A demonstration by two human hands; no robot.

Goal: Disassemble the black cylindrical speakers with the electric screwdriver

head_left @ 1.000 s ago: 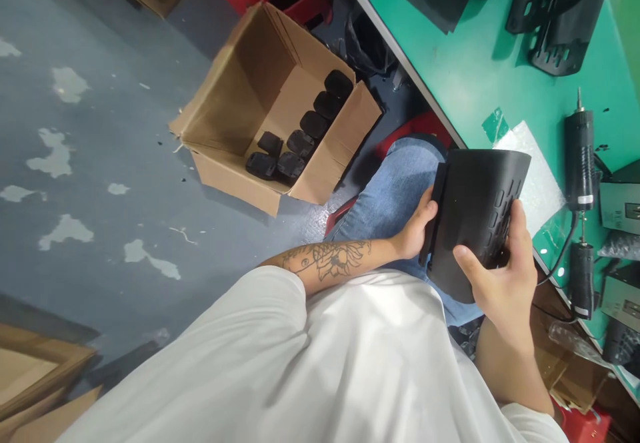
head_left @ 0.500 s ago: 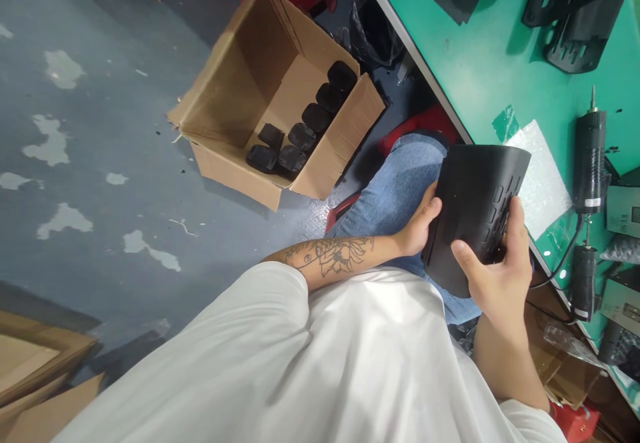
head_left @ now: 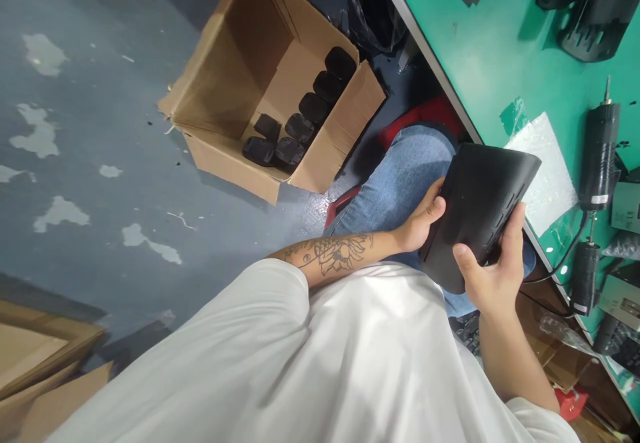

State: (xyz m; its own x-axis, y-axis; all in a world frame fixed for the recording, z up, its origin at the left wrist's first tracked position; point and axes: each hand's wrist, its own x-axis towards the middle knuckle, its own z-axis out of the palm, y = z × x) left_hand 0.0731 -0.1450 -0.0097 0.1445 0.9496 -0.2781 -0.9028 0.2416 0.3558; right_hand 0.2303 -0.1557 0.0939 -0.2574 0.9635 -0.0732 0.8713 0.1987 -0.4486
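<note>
Both grips closed on black curved panel (head_left: pixel 475 210), left hand (head_left: pixel 420 226) fingers hidden behind, right hand (head_left: pixel 493 276) palm hidden

The black panel (head_left: pixel 475 203) has tilted flatter — its slotted face and side strip now turned away.

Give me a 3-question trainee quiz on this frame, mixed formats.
1. True or false: both hands grip the black panel.
2. Where does the open carton stand? A) on the green bench B) on the floor C) on the person's lap
3. Fill in: the small black parts lie inside the ____.

Key
1. True: the left hand holds its near-left edge, the right hand its lower-right edge.
2. B: it stands on the grey floor, left of the bench.
3. carton
</note>
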